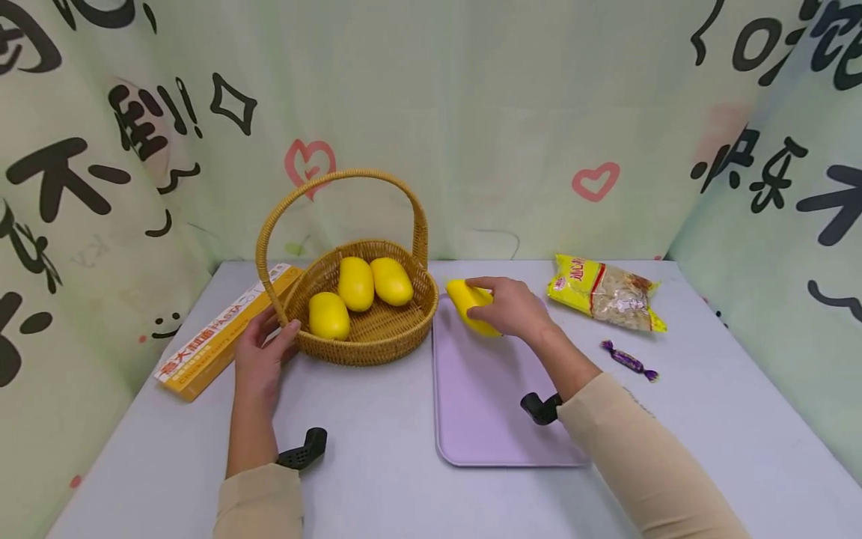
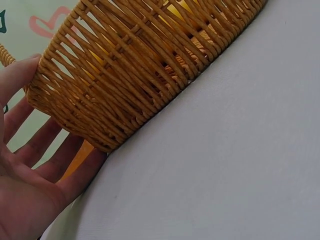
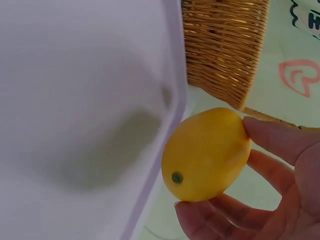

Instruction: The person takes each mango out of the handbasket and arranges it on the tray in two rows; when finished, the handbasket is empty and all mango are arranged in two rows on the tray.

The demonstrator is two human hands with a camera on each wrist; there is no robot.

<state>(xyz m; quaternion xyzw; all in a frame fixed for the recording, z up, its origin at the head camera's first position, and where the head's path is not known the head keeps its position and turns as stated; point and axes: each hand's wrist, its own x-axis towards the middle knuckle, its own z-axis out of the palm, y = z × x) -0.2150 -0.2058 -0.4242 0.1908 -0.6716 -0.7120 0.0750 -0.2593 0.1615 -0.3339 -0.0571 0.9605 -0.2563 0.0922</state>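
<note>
fingers [image 3: 272,171] of the right hand [image 1: 509,305] round yellow fruit [image 3: 206,156], partly out of sight

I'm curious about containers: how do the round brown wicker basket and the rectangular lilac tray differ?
The round brown wicker basket has a tall arched handle; the rectangular lilac tray is flat and shallow. The left hand grips the basket; neither hand grips the tray. Both rest on the white table.

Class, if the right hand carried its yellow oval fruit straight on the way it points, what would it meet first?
The right hand would probably meet the round brown wicker basket at its right side, though depth is unclear.
</note>
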